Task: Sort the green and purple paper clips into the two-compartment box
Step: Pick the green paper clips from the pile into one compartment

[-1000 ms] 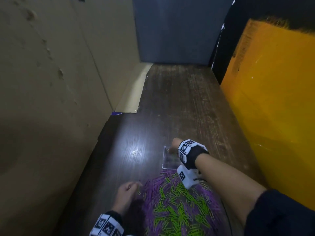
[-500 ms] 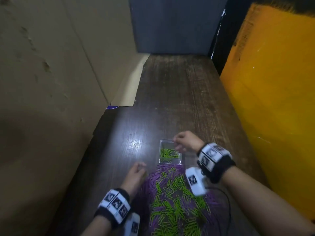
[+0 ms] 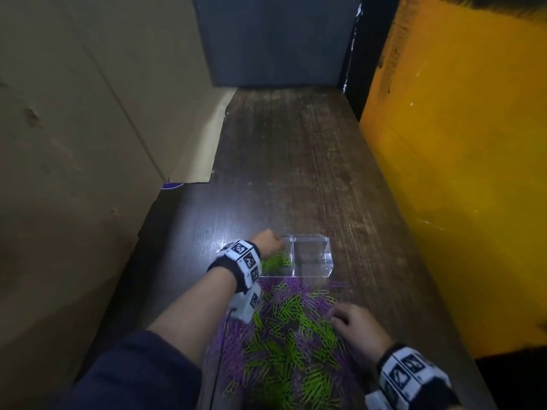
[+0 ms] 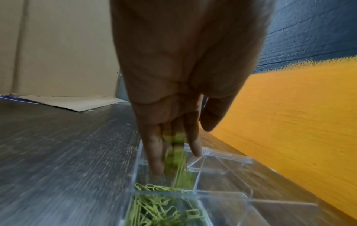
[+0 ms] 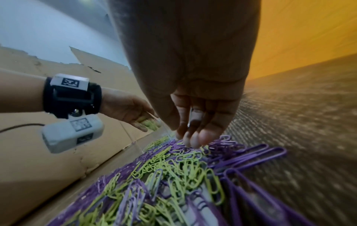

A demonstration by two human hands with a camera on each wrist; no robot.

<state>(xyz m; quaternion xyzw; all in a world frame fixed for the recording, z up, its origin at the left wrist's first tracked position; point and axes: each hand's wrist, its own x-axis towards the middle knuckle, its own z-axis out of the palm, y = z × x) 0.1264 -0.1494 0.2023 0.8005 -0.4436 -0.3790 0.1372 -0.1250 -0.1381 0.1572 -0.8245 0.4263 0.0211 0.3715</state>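
A clear two-compartment box (image 3: 307, 237) (image 4: 228, 172) stands on the wooden table. Its left compartment holds green clips (image 3: 278, 261) (image 4: 160, 209); I see none in the right one. My left hand (image 3: 273, 239) (image 4: 177, 160) hangs over the left compartment with fingers pointing down and the thumb apart. Blurred green clips (image 4: 173, 145) streak between the fingers into the box. In front lies a mixed pile of green and purple clips (image 3: 290, 335) (image 5: 173, 175). My right hand (image 3: 336, 316) (image 5: 193, 142) touches its far right part with bunched fingertips; whether it pinches a clip is hidden.
Cardboard sheets (image 3: 74, 143) wall off the left, with a flap (image 3: 201, 161) lying on the table. A yellow panel (image 3: 458, 173) closes the right side and a dark blue board (image 3: 275, 39) the back. Bare wood (image 3: 296, 158) stretches beyond the box.
My right hand left the box and came back to the pile. My left hand rose from the pile's left edge to the box's left compartment, where green clips leave its fingers.
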